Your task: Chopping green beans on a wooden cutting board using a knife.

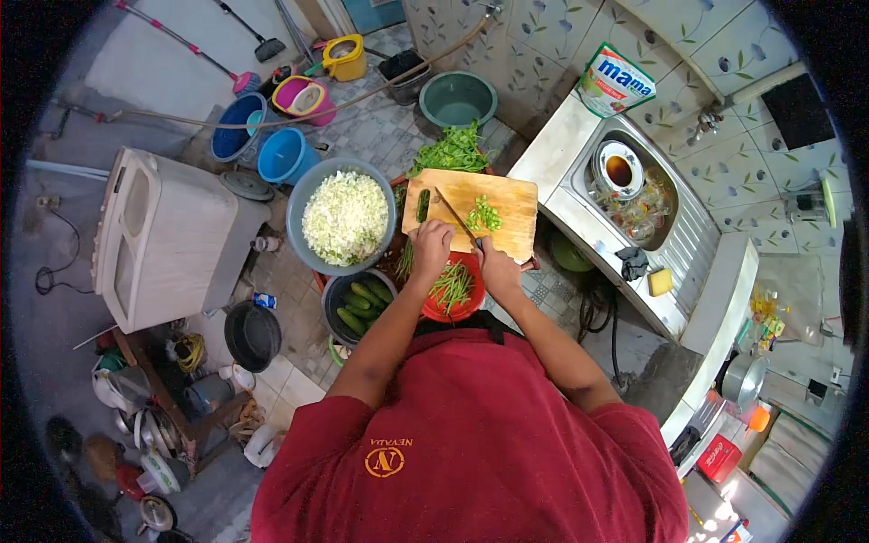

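Note:
A wooden cutting board (516,207) with a slot handle lies before me, bearing a small heap of chopped green pieces (483,214). My right hand (499,268) grips a knife (456,216) by its dark handle, the blade slanting up and left over the board. At the board's near left edge rests my left hand (431,248), fingers curled; whether it holds anything is hidden. Below the hands, cut long green stems (451,288) sit in a red bowl (475,305). Beyond the board are leafy greens (451,151). A grey-blue basin (294,234) holds chopped pale vegetable.
A dark bucket of cucumbers (364,302) stands left of my left forearm. To the right is a counter with a steel sink (669,237) full of dishes. Buckets, a green basin (458,100) and a hose lie beyond; a washing machine (197,237) stands left.

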`<state>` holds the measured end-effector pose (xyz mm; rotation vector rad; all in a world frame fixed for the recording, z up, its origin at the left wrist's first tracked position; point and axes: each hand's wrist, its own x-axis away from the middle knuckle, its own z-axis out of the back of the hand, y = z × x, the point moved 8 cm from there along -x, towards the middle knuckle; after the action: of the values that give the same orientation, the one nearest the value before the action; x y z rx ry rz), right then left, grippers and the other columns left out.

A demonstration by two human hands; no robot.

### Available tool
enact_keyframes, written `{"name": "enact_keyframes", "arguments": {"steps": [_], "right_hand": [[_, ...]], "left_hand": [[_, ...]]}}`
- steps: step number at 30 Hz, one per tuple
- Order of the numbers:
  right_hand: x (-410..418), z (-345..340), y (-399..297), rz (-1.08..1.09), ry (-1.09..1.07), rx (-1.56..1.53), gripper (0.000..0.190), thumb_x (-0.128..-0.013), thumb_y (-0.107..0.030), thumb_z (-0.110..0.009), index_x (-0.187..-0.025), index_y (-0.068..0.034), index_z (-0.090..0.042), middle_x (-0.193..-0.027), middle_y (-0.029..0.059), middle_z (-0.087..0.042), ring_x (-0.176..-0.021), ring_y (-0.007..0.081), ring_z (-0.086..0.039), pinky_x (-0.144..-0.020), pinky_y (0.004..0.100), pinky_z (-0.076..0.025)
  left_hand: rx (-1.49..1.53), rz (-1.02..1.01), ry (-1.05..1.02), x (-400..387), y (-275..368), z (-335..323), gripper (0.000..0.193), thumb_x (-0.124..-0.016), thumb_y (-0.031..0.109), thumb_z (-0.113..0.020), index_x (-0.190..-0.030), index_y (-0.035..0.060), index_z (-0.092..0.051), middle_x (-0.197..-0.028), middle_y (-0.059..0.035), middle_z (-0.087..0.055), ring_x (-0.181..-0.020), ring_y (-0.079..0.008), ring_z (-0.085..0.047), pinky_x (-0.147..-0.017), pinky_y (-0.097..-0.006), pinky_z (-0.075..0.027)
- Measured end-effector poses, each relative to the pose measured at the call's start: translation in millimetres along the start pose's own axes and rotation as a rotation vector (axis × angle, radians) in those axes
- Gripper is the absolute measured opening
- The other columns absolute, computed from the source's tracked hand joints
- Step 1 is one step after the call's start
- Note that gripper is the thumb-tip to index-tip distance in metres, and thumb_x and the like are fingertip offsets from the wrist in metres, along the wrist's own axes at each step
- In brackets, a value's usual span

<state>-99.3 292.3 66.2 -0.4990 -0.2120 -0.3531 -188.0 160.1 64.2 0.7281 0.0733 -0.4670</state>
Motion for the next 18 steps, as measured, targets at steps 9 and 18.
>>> {"name": "enact_keyframes", "arguments": {"steps": [9, 18], "right_hand": [[9, 21, 19, -0.024, 0.107, -0.224, 0.028, -0.098, -0.035, -0.045, -0.103, -0.008, -0.049, -0.072, 0.0254, -0.063, -0.068, 0.0460, -0.063, -0.059, 0.0554, -0.049], [36, 3, 5, -0.061, 0.015, -0.180, 0.028, -0.098, -0.033, -0.045, -0.107, -0.007, -0.048, -0.070, 0.0255, -0.063, -0.067, 0.0460, -0.062, -0.060, 0.0551, -0.049]], "left_hand": [[0.012, -0.046, 0.057, -7, 16, 2, 0.011, -0.079, 0.015, -0.068, -0.089, 0.0116, -0.070, -0.086, -0.0029, -0.063, -0.092, -0.0232, -0.057, -0.083, -0.0412, -0.035], [0.004, -0.044, -0.009, -1, -4, 2, 0.010, -0.078, 0.012, -0.068, -0.088, 0.0094, -0.068, -0.089, -0.0050, -0.062, -0.093, -0.0256, -0.056, -0.084, -0.0409, -0.037]]}}
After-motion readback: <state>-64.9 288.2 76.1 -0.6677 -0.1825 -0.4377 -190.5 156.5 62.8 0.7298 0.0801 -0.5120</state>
